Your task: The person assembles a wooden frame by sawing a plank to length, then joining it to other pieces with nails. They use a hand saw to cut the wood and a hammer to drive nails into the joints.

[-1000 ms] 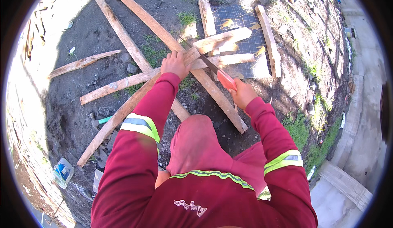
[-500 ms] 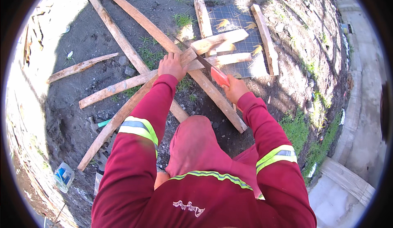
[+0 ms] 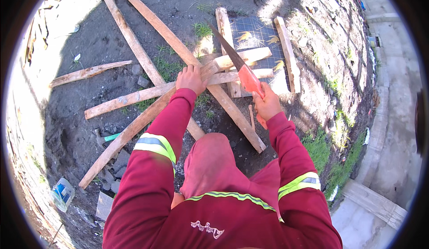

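Observation:
My left hand [image 3: 191, 79] is closed over a wooden board [image 3: 134, 124] that slants from the lower left toward the middle. Beyond my fingers, a shorter length of wood [image 3: 257, 54] continues at a different angle; I cannot tell whether it is fully severed from the board. My right hand [image 3: 267, 101] grips the red handle of a handsaw [image 3: 229, 48]. Its dark blade points up and to the left, raised over that shorter length. Another timber [image 3: 129, 99] lies crosswise close to my left hand, and a long plank [image 3: 228, 101] passes beneath both.
A dark gridded panel [image 3: 261, 36] with yellow shapes lies on the ground beyond the saw, between two short timbers. A green-handled tool [image 3: 111, 137] and a clear plastic bottle [image 3: 62, 194] are at left. A concrete strip [image 3: 393, 115] runs along the right.
The saw has come away from between the board and the shorter length, with its blade now raised. My right hand has shifted slightly right and nearer. My left hand stays on the board.

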Action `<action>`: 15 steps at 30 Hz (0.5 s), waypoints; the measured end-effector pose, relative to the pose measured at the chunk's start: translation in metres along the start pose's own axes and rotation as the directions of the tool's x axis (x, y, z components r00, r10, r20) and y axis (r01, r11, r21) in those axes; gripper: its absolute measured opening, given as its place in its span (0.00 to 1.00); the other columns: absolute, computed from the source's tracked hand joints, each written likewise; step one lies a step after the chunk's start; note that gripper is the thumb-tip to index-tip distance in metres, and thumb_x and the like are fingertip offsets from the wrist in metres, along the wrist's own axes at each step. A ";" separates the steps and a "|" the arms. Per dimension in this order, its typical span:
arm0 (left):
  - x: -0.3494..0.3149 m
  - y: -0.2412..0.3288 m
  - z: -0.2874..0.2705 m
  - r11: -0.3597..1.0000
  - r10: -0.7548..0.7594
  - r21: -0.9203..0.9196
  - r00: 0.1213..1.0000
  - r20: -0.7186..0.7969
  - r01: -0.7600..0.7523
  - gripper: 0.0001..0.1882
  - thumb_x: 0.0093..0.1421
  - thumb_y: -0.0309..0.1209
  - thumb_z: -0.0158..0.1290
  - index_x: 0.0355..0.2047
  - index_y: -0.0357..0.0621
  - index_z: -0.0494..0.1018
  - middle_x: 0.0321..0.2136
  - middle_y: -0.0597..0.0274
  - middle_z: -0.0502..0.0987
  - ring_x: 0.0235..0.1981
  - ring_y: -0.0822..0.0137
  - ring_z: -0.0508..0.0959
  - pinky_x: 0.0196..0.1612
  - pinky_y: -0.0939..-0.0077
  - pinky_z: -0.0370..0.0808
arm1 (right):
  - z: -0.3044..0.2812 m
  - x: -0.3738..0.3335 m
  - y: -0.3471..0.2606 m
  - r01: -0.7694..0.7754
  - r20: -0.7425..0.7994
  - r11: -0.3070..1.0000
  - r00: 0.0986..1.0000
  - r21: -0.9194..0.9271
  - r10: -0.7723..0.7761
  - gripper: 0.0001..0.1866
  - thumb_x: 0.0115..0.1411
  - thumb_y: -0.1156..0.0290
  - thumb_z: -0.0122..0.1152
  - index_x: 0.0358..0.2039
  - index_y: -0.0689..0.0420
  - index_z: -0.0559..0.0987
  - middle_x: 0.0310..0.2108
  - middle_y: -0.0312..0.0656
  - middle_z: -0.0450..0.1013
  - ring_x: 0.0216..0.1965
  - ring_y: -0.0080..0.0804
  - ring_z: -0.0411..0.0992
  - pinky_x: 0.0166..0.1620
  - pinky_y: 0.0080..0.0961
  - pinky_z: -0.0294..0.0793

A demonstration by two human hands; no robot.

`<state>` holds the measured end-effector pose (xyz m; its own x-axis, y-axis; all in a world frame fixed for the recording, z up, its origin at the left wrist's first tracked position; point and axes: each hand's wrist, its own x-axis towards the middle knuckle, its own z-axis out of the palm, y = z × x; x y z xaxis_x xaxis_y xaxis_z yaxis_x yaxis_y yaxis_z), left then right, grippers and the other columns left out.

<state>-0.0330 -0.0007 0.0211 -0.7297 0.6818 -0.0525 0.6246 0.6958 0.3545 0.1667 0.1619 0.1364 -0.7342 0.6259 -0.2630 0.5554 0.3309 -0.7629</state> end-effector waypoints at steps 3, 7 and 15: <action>0.000 0.000 -0.001 1.000 0.004 0.001 1.000 0.002 -0.004 0.31 0.50 0.48 0.61 0.48 0.42 0.70 0.43 0.54 0.72 0.47 0.56 0.73 0.49 0.62 0.69 | -0.024 0.012 -0.004 0.003 -0.127 0.966 0.991 0.259 0.030 0.18 0.62 0.75 0.56 0.52 0.61 0.70 0.28 0.36 0.72 0.22 0.18 0.66 0.26 0.20 0.69; -0.001 -0.001 0.000 0.998 0.004 -0.063 1.000 -0.024 -0.005 0.27 0.49 0.45 0.62 0.44 0.42 0.70 0.42 0.55 0.72 0.48 0.56 0.73 0.50 0.62 0.69 | -0.102 0.012 0.011 0.243 -0.228 0.934 0.956 0.260 -0.185 0.19 0.62 0.81 0.54 0.54 0.63 0.68 0.33 0.34 0.71 0.27 0.14 0.66 0.27 0.14 0.65; -0.002 -0.002 -0.001 0.999 0.013 -0.051 1.000 0.016 -0.012 0.29 0.49 0.43 0.62 0.48 0.42 0.70 0.45 0.54 0.71 0.49 0.55 0.72 0.51 0.62 0.68 | -0.220 -0.122 0.127 -0.356 -0.553 0.801 0.832 -0.482 0.037 0.20 0.61 0.70 0.56 0.53 0.58 0.69 0.36 0.47 0.75 0.31 0.34 0.73 0.37 0.31 0.73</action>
<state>-0.0335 -0.0037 0.0214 -0.7171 0.6941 -0.0632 0.6181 0.6753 0.4024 0.4124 0.2824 0.2015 -0.3744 0.9238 0.0797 0.8942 0.3825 -0.2328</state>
